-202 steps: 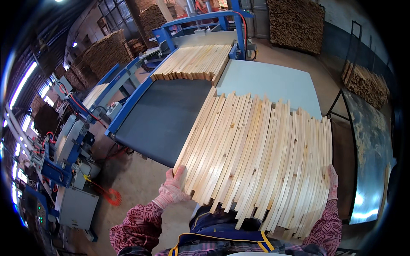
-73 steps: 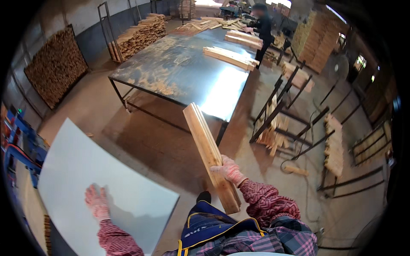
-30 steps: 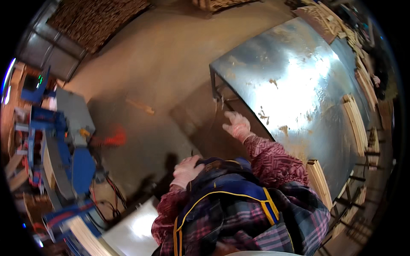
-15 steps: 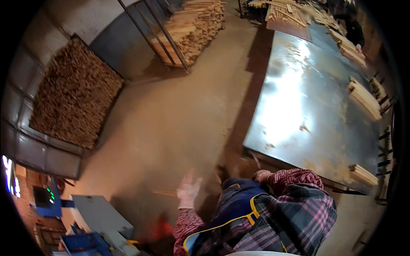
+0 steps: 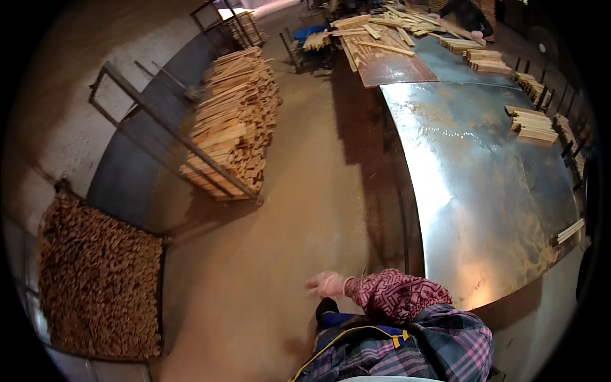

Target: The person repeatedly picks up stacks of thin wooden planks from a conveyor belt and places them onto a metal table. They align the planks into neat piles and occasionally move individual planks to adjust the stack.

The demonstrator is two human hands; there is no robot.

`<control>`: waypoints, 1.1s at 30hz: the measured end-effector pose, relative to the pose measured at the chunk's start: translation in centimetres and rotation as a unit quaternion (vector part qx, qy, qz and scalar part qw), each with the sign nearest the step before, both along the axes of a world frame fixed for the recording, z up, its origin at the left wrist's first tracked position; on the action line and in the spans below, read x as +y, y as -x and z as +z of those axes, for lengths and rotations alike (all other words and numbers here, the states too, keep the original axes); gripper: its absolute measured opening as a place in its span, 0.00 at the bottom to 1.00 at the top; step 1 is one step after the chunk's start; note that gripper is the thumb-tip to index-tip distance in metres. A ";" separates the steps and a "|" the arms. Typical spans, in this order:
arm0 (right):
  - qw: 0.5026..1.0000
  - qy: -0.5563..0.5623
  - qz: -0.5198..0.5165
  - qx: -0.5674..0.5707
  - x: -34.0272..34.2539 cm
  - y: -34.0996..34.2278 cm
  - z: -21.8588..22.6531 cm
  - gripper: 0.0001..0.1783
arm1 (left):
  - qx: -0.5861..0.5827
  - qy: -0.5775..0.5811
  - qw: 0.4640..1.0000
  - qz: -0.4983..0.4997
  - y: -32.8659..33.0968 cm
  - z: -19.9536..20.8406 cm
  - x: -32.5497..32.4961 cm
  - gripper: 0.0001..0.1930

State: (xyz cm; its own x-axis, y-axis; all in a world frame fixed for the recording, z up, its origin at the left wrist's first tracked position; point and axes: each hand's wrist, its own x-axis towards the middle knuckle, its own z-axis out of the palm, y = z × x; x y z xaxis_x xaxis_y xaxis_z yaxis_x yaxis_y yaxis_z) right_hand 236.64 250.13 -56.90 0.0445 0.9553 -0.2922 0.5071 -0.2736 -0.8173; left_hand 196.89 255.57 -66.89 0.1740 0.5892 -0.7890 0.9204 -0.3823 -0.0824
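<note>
My right hand [image 5: 328, 284], in a pale glove below a pink patterned sleeve [image 5: 398, 294], reaches across in front of my body over the brown floor. It holds nothing that I can see; its fingers point left, loosely apart and a little blurred. The hand touches nothing and is nearest to the dark shoe [image 5: 326, 308] just below it. To its right stands the long metal-topped table [image 5: 484, 184], with sawdust smeared over its shiny surface. My left hand is out of the picture.
Stacked wood strips fill a rack [image 5: 229, 127] ahead on the left; a dense block of strip ends [image 5: 98, 280] stands nearer. Small bundles of strips [image 5: 533, 124] line the table's right edge. Beyond a brown board [image 5: 388, 63] with loose strips, another person [image 5: 468, 16] handles wood.
My view has swung left and forward along the table. My right hand has come away from the table edge and across my front. My left hand and the grey machine have left the picture.
</note>
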 end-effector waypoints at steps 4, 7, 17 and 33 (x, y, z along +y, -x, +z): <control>0.977 0.138 -0.075 -0.141 1.2 -12.5 -6.8 0.24 | 0.011 0.015 0.999 -0.039 -6.6 -2.3 14.6 0.15; 0.956 0.219 -0.092 -0.172 -1.6 -22.5 -10.4 0.26 | 0.000 -0.004 0.988 -0.153 -15.5 -3.5 28.0 0.12; 0.897 0.259 -0.295 -0.202 -0.6 -39.8 -11.8 0.12 | -0.435 -0.037 0.894 -0.104 -69.3 8.8 51.8 0.17; 0.879 0.197 -0.432 0.051 43.3 -93.8 -4.4 0.31 | -0.009 0.060 0.977 -0.206 -90.5 -5.0 70.8 0.08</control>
State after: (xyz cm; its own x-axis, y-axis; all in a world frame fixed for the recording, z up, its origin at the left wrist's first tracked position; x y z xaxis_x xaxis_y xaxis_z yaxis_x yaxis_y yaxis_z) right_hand 330.39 293.44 -61.30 0.6580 0.4027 -0.6363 -0.0979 -0.7921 -0.6025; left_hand 287.39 326.40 -71.85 0.3919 0.3699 -0.8424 0.6876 -0.7260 0.0011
